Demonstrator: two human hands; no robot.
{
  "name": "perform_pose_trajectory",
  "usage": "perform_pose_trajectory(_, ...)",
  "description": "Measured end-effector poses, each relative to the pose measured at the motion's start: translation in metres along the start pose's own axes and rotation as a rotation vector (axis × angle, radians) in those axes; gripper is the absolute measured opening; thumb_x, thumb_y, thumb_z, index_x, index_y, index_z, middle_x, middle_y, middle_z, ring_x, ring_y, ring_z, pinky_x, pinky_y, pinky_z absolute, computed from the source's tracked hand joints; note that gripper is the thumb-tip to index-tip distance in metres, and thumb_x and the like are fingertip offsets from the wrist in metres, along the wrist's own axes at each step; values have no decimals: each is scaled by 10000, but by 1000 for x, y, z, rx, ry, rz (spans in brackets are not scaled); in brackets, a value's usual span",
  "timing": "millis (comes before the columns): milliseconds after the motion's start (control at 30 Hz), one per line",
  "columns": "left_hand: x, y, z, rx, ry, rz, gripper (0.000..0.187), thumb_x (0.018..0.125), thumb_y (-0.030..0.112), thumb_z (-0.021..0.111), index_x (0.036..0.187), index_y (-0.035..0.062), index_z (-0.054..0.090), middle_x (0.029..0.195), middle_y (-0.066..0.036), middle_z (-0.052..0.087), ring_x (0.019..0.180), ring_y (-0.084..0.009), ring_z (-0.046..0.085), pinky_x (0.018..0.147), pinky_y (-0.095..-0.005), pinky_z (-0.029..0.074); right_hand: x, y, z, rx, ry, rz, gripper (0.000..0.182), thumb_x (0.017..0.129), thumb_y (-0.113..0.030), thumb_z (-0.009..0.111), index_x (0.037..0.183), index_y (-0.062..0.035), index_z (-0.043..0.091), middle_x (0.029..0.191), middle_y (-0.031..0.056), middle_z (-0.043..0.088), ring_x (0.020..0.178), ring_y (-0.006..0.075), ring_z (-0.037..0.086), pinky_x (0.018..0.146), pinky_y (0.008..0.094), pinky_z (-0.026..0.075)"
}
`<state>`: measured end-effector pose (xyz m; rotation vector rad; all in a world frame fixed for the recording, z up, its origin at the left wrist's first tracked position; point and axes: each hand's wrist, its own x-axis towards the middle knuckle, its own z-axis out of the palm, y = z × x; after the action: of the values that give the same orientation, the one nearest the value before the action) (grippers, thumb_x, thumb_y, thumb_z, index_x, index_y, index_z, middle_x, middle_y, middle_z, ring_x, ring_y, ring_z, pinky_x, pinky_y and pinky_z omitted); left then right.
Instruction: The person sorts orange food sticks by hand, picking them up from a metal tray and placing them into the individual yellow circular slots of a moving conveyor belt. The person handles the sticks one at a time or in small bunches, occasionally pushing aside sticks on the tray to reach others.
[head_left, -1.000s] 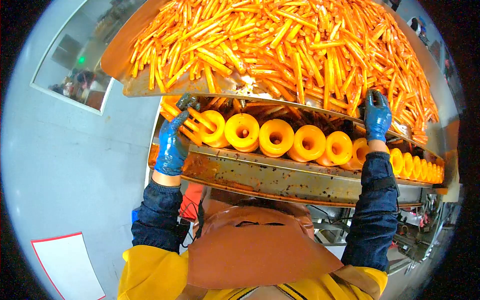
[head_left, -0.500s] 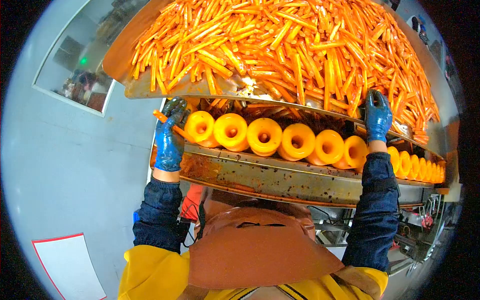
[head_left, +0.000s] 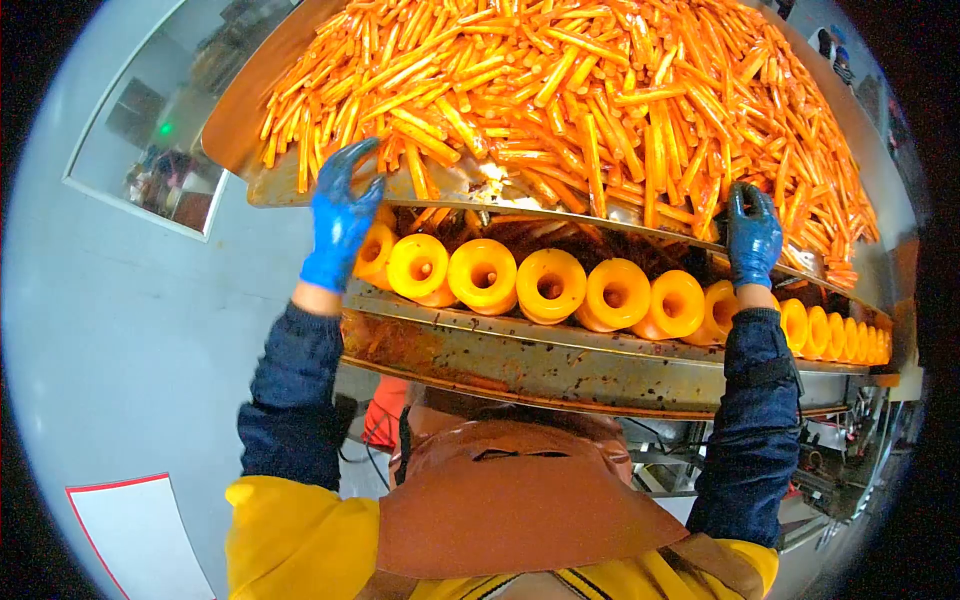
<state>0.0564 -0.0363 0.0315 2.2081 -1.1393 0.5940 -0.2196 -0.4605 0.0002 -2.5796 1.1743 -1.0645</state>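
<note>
A large heap of glossy orange sticks [head_left: 560,90] fills a metal tray [head_left: 290,188]. My left hand [head_left: 345,220], in a wet blue glove, is at the tray's near left edge. Its fingers are spread and nothing shows between them. On the near lip at the right rests my gloved right hand [head_left: 754,235], beside the sticks. Its fingers are curled; whatever they pinch is hidden. Between my hands runs a row of orange funnel-shaped cups [head_left: 549,286] just below the tray edge. Pale stick ends show inside a few cups.
A stained metal ledge [head_left: 560,355] runs along the near side of the cups. A brown apron [head_left: 520,500] covers my front. To the left are a pale wall with a window [head_left: 150,130] and a red-edged white panel [head_left: 140,535]. Machine parts [head_left: 830,460] stand at lower right.
My left hand has let go of the orange stick it held and moved up to the tray edge, fingers spreading. The cups appear shifted left. My right hand has hardly moved.
</note>
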Motion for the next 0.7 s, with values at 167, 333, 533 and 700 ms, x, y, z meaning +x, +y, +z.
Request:
perform_pose_trajectory(167,83,-12,44,316,-310,296,503,691,76,641,1182,162,572,1195,-119,554,1086,-325,533,906,-405,452,0,-6,-4,11,-27,65,265,840,-308,614,967,-83,675,978,111,651,798,266,630,743,339,488)
perform_pose_trajectory(333,130,-2,61,505,-572,290,495,631,81,667,1116,120,576,1139,-146,553,998,-361,568,825,-417,492,0,-6,-5,51,-37,51,267,838,-303,615,962,-74,675,968,120,651,792,268,631,738,344,490)
perform_pose_trajectory(533,122,-32,55,226,-180,231,362,796,208,643,1140,115,580,1113,-152,574,992,-370,566,844,-428,475,-1,-3,-3,38,32,-12,260,840,-332,581,924,-105,676,933,100,647,786,278,631,721,366,494)
perform_pose_trajectory(700,98,-21,20,-571,154,-395,339,873,285,610,1100,35,581,912,-58,613,862,-154,581,772,-303,470,-1,-5,-3,-3,29,-16,274,849,-335,567,941,-100,673,946,102,647,816,285,628,733,373,493)
